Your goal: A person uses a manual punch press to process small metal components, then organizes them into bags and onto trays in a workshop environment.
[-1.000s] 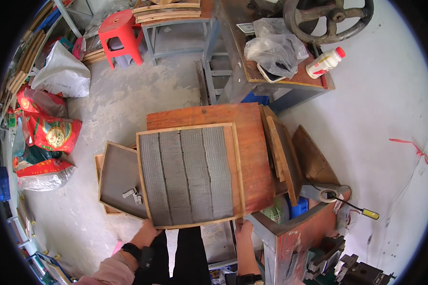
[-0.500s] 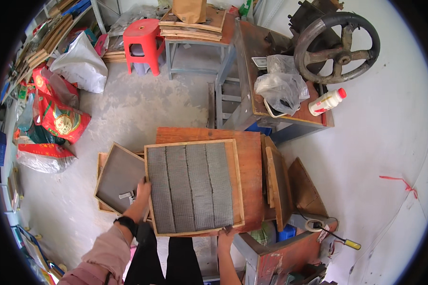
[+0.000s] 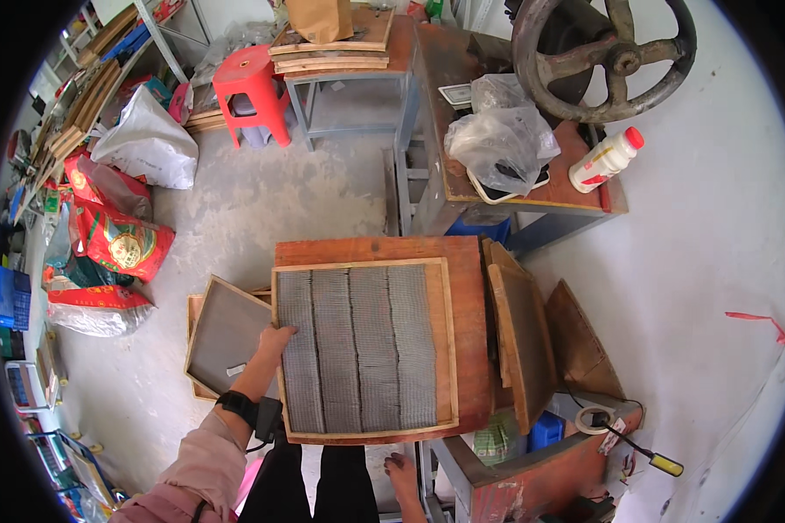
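Observation:
A shallow wooden-framed tray [image 3: 451, 349] lies on a reddish-brown wooden board [image 3: 471, 305]. Grey, finely gridded strips [image 3: 375, 349] fill most of it, split by dark lines, with a bare wood strip along its right side. My left hand [image 3: 275, 340] grips the tray's left edge, its thumb over the rim. Below the board's near edge, my right hand [image 3: 400, 473] hangs apart from the tray, fingers loosely bent and nothing visible in them. Beside my left forearm, a grey-surfaced framed tray [image 3: 227, 331] lies tilted over another wooden frame, a small pale object [image 3: 235, 370] on it.
Several framed boards [image 3: 523, 340] lean right of the worktop. A table ahead bears plastic bags [image 3: 501, 139], a white bottle [image 3: 604, 161] and a large handwheel [image 3: 624, 61]. Red sacks [image 3: 126, 240] stand on the left floor; a red stool [image 3: 251, 96] stands farther back.
My right hand has come off the tray's near right corner and dropped toward me. My left hand has shifted its thumb further over the left rim. The whole view has shifted slightly.

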`<state>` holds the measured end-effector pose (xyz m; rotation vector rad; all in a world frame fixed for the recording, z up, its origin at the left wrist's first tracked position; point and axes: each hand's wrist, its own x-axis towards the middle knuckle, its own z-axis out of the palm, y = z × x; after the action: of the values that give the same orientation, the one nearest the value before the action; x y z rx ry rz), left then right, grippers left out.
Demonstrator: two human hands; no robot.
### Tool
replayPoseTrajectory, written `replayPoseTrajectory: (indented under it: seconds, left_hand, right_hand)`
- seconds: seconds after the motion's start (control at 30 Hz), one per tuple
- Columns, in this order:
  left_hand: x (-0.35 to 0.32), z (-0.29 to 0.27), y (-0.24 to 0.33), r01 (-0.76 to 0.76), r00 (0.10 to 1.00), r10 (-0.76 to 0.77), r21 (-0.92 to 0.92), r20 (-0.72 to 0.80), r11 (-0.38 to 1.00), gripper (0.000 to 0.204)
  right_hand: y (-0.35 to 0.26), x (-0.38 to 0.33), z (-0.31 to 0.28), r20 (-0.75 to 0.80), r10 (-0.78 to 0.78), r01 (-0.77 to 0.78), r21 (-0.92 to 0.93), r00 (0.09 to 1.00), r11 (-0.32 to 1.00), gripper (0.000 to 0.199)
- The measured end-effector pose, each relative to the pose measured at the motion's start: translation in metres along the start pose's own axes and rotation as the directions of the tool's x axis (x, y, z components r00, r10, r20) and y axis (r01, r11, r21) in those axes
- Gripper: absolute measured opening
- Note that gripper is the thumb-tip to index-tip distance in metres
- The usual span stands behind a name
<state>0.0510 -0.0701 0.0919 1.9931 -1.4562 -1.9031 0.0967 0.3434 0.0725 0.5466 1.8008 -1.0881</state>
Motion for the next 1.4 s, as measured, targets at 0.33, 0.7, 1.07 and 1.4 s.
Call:
replayPoseTrajectory:
  seconds: [0.33, 0.7, 1.07, 1.4]
  left_hand:
    - [0.002, -0.015, -0.022, 0.084, 0.993, -0.031, 0.511, -0.111, 0.855, 0.074]
    - [-0.137, -0.251, -0.26, -0.322, 0.947, 0.247, 0.584, 0.206, 0.746, 0.046]
    - [-0.299, -0.503, -0.486, 0.223, 0.649, -0.316, -0.224, -0.692, 0.949, 0.03]
    - [-0.419, -0.447, -0.629, 0.084, 0.431, -0.729, -0.78, -0.532, 0.62, 0.029]
  right_hand:
    - [-0.063, -0.007, -0.002, -0.044, -0.444, 0.42, -0.252, 0.895, 0.872, 0.032]
    - [-0.111, -0.096, 0.075, 0.409, -0.373, 0.529, -0.785, 0.833, 0.322, 0.045]
    - [-0.048, -0.077, 0.253, 0.831, -0.292, 0.88, -0.463, 0.474, 0.111, 0.041]
    - [0.08, -0.267, 0.474, 0.893, 0.414, 0.948, -0.038, 0.175, -0.317, 0.035]
